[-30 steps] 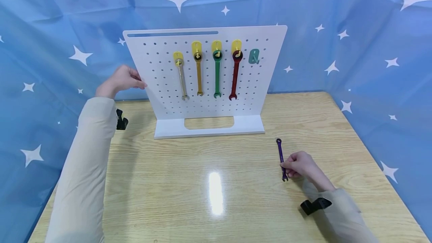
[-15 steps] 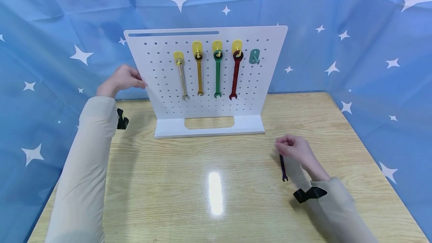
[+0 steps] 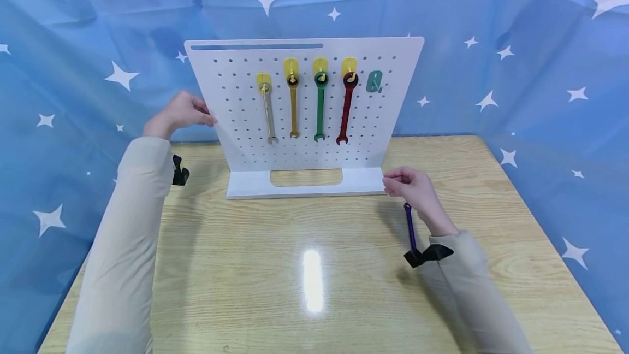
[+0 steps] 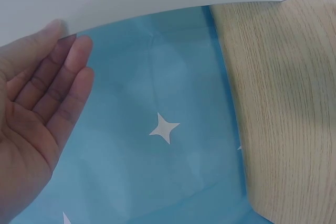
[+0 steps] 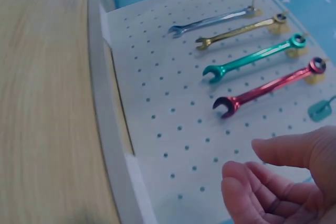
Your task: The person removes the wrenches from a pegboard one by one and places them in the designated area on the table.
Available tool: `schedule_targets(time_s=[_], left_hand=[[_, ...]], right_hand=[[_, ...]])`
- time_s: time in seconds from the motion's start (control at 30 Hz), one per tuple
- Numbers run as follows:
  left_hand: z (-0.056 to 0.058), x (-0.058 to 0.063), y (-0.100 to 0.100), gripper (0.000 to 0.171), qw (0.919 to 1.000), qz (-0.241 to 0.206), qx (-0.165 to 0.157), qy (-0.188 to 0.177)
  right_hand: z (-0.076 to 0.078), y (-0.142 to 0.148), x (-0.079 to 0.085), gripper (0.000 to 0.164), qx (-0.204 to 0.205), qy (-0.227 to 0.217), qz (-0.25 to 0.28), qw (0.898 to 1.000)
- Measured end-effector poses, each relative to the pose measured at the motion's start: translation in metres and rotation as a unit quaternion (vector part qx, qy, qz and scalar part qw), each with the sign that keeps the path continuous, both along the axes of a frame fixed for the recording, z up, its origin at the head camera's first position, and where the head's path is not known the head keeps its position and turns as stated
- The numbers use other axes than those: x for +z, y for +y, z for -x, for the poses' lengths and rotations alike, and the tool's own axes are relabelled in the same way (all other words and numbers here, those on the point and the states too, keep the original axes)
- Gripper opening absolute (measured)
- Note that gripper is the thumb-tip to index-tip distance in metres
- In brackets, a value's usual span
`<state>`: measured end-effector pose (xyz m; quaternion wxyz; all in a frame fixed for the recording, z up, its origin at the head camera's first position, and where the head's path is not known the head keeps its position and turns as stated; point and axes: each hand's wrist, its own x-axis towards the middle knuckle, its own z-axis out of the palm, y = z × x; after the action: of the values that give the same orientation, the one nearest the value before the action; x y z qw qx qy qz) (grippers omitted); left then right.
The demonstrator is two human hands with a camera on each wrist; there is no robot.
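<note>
My left hand (image 3: 179,113) pinches the left edge of a white pegboard (image 3: 236,124), thumb on the front and fingers behind, as the left wrist view (image 4: 37,93) also shows. My right hand (image 3: 413,187) hovers by the board's lower right corner, thumb and fingers apart with nothing between them (image 5: 283,182). Below it a purple wrench (image 3: 410,223) lies on the table, partly covered by the wrist strap. Four colours hang on the board: a silver wrench (image 3: 268,113), a gold wrench (image 3: 294,108), a green wrench (image 3: 320,108) and a red wrench (image 3: 346,111).
Yellow hooks (image 3: 320,64) carry the hanging wrenches. To their right a green hook (image 3: 374,81) holds nothing. The board stands on its flat base (image 3: 304,193) at the back of the wooden table (image 3: 245,266), before a blue starred cloth (image 3: 467,86).
My right hand has let go of the purple wrench and moved up and left toward the board. The wrench stays on the table. My left hand keeps its hold on the board.
</note>
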<state>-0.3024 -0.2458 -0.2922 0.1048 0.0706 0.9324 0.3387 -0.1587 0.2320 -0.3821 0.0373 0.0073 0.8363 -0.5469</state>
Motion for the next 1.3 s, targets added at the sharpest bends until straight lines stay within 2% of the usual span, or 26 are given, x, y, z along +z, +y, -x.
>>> schedule_targets(time_s=[0.33,0.53,0.67,0.97,1.3], left_hand=[[-0.002,0.000,0.001,0.027,1.0000,-0.004,0.004,0.004],[-0.001,0.000,0.001,0.026,1.0000,-0.005,0.003,0.005],[0.000,-0.002,0.001,0.026,1.0000,-0.005,0.003,0.005],[0.002,-0.003,0.000,0.025,0.9999,-0.004,-0.002,0.011],[0.000,-0.001,0.000,0.025,1.0000,-0.004,-0.004,0.007]], right_hand=[[0.033,-0.026,0.006,0.032,-0.010,0.019,0.033,0.999],[0.052,-0.041,0.016,0.035,-0.028,0.038,0.057,0.997],[0.063,-0.051,0.021,0.036,-0.025,0.056,0.074,0.995],[0.079,-0.067,0.027,0.031,-0.036,0.085,0.099,0.991],[0.088,-0.080,0.031,0.029,-0.055,0.097,0.129,0.985]])
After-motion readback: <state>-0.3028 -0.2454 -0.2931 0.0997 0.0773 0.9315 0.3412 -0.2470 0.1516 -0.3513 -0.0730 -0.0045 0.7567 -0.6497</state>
